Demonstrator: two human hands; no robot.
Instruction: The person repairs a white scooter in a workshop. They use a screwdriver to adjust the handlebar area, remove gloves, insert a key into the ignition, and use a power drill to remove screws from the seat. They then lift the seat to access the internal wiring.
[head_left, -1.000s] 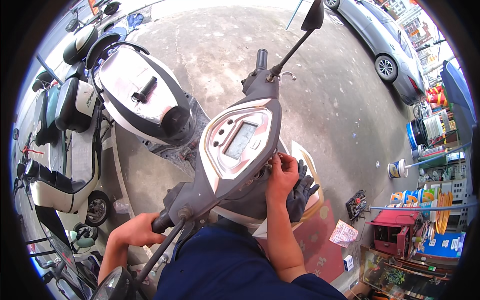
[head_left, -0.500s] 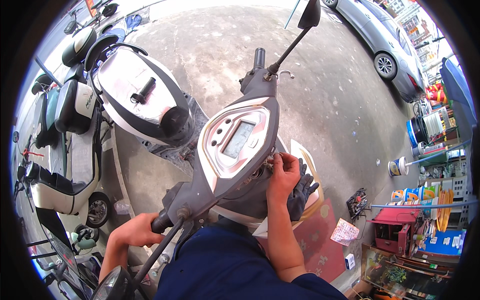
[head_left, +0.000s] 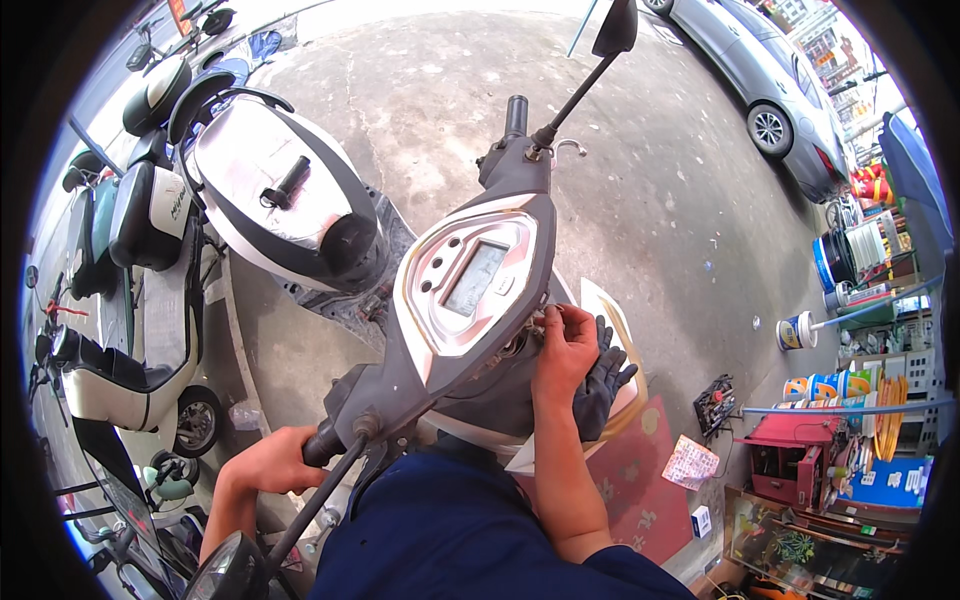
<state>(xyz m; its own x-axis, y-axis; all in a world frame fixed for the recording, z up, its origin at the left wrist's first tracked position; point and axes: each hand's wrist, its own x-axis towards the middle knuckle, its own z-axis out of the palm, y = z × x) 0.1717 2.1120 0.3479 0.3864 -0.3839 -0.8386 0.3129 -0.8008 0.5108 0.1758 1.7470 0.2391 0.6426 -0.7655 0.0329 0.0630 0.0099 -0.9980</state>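
In front of me is the scooter's handlebar head, with a dashboard (head_left: 470, 280) that has a small grey display. My left hand (head_left: 270, 460) is wrapped round the black handlebar grip (head_left: 322, 445) at the lower left. Beside the dashboard's right edge, my right hand (head_left: 566, 350) pinches at the gap in the housing, where thin wires (head_left: 515, 345) show; whatever lies between its fingertips is too small to make out. A black glove (head_left: 603, 390) rests against the scooter's front just right of that hand.
Mirror stalks (head_left: 580, 95) rise from the handlebar. A white scooter body (head_left: 275, 180) stands close on the left, a black grip lying on it, with more scooters (head_left: 130, 370) beyond. A silver car (head_left: 765, 90) is far right. Buckets (head_left: 797, 332) and a red cabinet (head_left: 785, 460) line the right.
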